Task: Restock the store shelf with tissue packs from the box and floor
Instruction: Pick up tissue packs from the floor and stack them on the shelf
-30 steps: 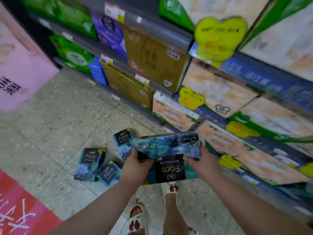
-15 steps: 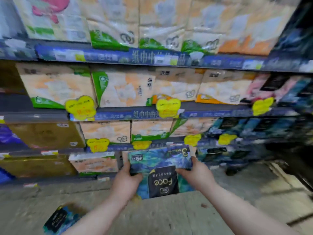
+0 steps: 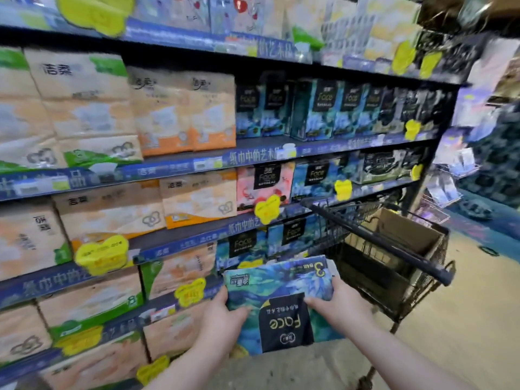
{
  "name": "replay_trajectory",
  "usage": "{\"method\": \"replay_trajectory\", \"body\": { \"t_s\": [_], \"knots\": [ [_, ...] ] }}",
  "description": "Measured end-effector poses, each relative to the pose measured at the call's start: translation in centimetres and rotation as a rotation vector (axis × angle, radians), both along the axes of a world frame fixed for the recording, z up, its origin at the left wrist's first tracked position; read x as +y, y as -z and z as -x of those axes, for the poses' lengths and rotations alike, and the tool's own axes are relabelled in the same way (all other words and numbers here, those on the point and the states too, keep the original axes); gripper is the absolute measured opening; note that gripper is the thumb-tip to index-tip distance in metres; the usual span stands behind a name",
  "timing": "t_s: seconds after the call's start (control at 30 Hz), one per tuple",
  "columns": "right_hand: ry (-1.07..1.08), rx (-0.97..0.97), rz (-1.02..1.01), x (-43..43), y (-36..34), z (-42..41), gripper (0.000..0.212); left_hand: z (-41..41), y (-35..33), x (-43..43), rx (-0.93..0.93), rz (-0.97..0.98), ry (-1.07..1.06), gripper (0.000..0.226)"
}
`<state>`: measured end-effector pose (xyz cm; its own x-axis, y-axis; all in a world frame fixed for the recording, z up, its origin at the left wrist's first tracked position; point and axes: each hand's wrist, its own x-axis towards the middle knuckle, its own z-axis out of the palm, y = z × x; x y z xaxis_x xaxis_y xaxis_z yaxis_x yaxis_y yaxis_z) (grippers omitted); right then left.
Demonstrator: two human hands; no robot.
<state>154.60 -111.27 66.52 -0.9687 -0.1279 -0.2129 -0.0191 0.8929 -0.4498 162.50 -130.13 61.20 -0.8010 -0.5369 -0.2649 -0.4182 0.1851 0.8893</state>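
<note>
Both hands are curled round a blue tissue pack, left hand and right hand at its sides. It is held before the shelf, low down near its right end. It could be squashed or dropped if pushed into a full row. A cart with a box is parked on the floor.

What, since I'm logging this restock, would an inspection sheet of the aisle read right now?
Surface: shelf rows stocked with tissue packs; pale floor beneath.
Job's things: blue Face tissue pack held before the lower shelf; matching Face packs shelved above; open cardboard box in the cart.
Clutter: nothing seen.
Hands: left hand and right hand grip the pack's sides.
Cables: nothing seen.
Surroundings: black cart at right; yellow price tags on shelf edges.
</note>
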Motion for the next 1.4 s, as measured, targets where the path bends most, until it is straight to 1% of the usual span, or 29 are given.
{"method": "replay_trajectory", "body": {
  "t_s": [0.17, 0.3, 0.43, 0.57, 0.67, 0.7, 0.8, 0.83, 0.93, 0.97, 1.13, 1.3, 1.4],
  "knots": [
    [0.022, 0.045, 0.045, 4.9, -2.9, 4.6, 0.053, 5.2, -3.7, 4.1, 0.078, 0.123, 0.003, 0.069],
    [0.004, 0.09, 0.095, 6.1, -4.6, 7.5, 0.056, 8.4, -6.3, 4.8, 0.132, 0.152, 0.003, 0.07],
    [-0.023, 0.124, 0.128, 5.9, -6.3, 10.8, 0.069, 11.7, -8.7, 4.4, 0.158, 0.157, -0.005, 0.063],
    [-0.039, 0.193, 0.146, 4.9, -7.9, 15.6, 0.077, 16.0, -10.9, 3.6, 0.207, 0.145, 0.016, 0.048],
    [-0.066, 0.264, 0.162, 3.7, -9.5, 20.0, 0.092, 20.7, -12.4, 2.1, 0.238, 0.161, 0.012, 0.062],
    [-0.072, 0.284, 0.175, 3.2, -10.1, 21.5, 0.092, 22.3, -13.0, 1.6, 0.259, 0.18, 0.002, 0.061],
    [-0.071, 0.35, 0.198, 1.3, -12.2, 26.3, 0.088, 26.5, -15.5, 0.3, 0.312, 0.246, -0.026, 0.042],
    [-0.072, 0.362, 0.203, 0.6, -12.9, 27.9, 0.087, 28.0, -16.1, -0.4, 0.331, 0.254, -0.031, 0.042],
    [-0.1, 0.376, 0.238, -1.6, -14.5, 32.1, 0.088, 32.1, -17.6, -2.6, 0.364, 0.281, -0.027, 0.054],
    [-0.103, 0.383, 0.258, -2.3, -14.8, 33.5, 0.088, 33.4, -18.2, -3.2, 0.371, 0.294, -0.041, 0.055],
    [-0.131, 0.354, 0.323, -4.6, -16.0, 40.1, 0.075, 38.5, -19.9, -5.1, 0.384, 0.358, -0.096, 0.047],
    [-0.241, 0.414, 0.37, -8.0, -18.5, 46.4, 0.066, 42.7, -22.0, -6.8, 0.479, 0.401, -0.225, 0.034],
    [-0.323, 0.394, 0.414, -10.0, -19.1, 49.8, 0.059, 44.8, -22.6, -7.9, 0.49, 0.43, -0.312, 0.037]
  ]
}}
